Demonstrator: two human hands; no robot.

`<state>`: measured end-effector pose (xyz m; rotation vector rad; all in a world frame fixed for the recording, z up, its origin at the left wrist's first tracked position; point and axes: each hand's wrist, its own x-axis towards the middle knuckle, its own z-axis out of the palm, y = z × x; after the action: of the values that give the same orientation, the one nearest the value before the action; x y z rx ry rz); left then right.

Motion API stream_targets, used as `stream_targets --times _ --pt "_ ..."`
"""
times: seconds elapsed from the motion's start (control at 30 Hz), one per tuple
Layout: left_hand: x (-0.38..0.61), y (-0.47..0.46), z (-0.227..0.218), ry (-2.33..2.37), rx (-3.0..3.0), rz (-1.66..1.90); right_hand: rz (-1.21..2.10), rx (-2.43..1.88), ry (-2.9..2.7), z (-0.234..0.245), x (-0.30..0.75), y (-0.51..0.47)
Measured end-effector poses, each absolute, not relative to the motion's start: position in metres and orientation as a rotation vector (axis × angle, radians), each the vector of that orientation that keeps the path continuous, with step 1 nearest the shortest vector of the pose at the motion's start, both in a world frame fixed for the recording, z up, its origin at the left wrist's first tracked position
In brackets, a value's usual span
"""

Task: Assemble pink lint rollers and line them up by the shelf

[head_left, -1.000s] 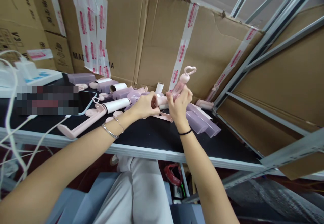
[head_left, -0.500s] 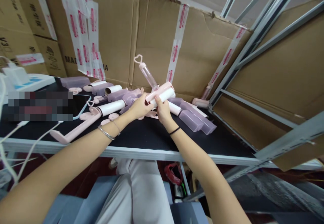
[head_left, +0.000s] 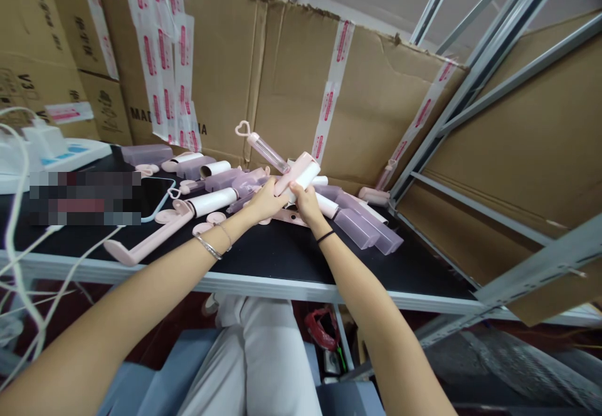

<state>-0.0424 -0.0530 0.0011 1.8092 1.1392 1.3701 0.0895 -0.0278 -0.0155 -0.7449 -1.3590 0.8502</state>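
In the middle, over the table, I hold a lint roller: a pink holder [head_left: 291, 174] with a white roll [head_left: 308, 175] against it. Its clear pink-tinted handle [head_left: 268, 152] slants up to the left and ends in a heart-shaped loop. My left hand [head_left: 269, 204] is closed round the lower left end of the holder. My right hand [head_left: 305, 202] grips the white roll from below, thumb on its side. Just behind and beside my hands lie translucent purple covers [head_left: 356, 228], more white rolls [head_left: 214, 202] and a long pink bent part [head_left: 160, 237].
A phone [head_left: 157, 196] and a blurred-out patch lie at the left, with a white power strip [head_left: 82, 152] and cables [head_left: 75, 278]. Taped cardboard [head_left: 226, 58] stands behind the black table [head_left: 282, 259]. Metal shelf posts [head_left: 489, 71] rise at the right.
The lint roller has tilted more steeply in my hands, and its heart-ended handle has swung lower and to the left. The camera view has shifted slightly.
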Motion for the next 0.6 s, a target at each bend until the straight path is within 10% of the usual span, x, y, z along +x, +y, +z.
stream_targets --times 0.3,0.6 --pt "-0.049 -0.051 0.002 1.103 1.886 1.045 0.766 -0.771 -1.469 -0.016 0.097 -0.031" --pt "-0.077 -0.063 0.024 0.982 2.345 1.666 -0.314 -0.900 -1.751 0.008 0.125 -0.054"
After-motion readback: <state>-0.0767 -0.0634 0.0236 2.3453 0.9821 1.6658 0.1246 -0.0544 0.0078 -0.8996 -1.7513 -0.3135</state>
